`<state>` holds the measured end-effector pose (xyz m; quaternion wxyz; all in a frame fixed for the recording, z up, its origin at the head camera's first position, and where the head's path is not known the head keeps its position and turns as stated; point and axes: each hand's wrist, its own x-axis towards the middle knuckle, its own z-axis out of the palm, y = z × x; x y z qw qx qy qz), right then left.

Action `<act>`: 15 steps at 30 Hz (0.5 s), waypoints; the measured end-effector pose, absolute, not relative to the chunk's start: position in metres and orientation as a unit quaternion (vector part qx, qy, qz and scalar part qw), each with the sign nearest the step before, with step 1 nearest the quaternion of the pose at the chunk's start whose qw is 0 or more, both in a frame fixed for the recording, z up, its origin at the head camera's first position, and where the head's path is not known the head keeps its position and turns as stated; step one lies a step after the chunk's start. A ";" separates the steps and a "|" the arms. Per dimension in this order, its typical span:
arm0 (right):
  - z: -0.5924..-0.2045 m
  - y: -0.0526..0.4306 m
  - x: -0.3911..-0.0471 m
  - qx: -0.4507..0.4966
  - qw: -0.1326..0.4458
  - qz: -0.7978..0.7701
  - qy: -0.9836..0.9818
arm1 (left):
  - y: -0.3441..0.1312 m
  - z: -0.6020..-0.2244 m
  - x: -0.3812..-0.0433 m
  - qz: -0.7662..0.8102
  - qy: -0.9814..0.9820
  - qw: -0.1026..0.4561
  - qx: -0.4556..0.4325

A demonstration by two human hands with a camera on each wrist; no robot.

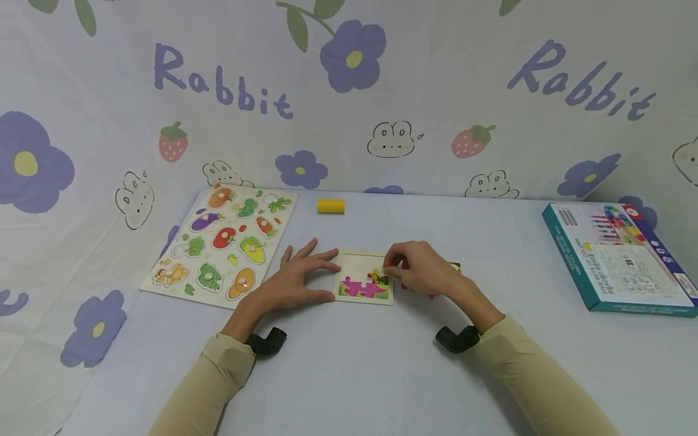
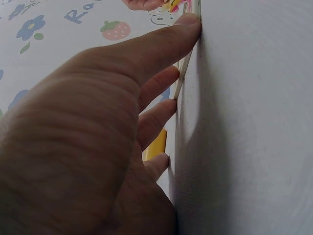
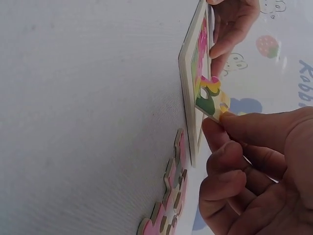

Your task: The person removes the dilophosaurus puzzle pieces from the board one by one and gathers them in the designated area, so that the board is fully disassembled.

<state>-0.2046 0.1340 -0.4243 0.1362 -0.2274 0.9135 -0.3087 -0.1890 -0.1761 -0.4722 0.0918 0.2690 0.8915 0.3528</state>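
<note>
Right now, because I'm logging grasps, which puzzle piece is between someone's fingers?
The yellow-and-green piece: the right hand pinches it, tilted. The mostly pink pieces lie in the frame, and the loose pieces lie beside it, unheld.

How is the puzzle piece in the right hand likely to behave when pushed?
Probably stiff: the puzzle piece shows no sag though the right hand pinches it at one edge. Likely light, since it looks small and thin. Its flat faces suggest it would slide rather than roll.

Over there on the desk (image 1: 349, 375), a pale wooden puzzle tray (image 1: 354, 264) sits partly filled with pink pieces (image 1: 357, 287), a yellow-and-green piece (image 3: 210, 103) held tilted over it, loose pieces (image 3: 168, 196) just beside.
</note>
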 end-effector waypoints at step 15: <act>-0.424 0.134 -0.205 -0.225 0.130 -0.304 0.917 | -0.175 -0.471 -0.188 0.350 0.893 0.096 0.267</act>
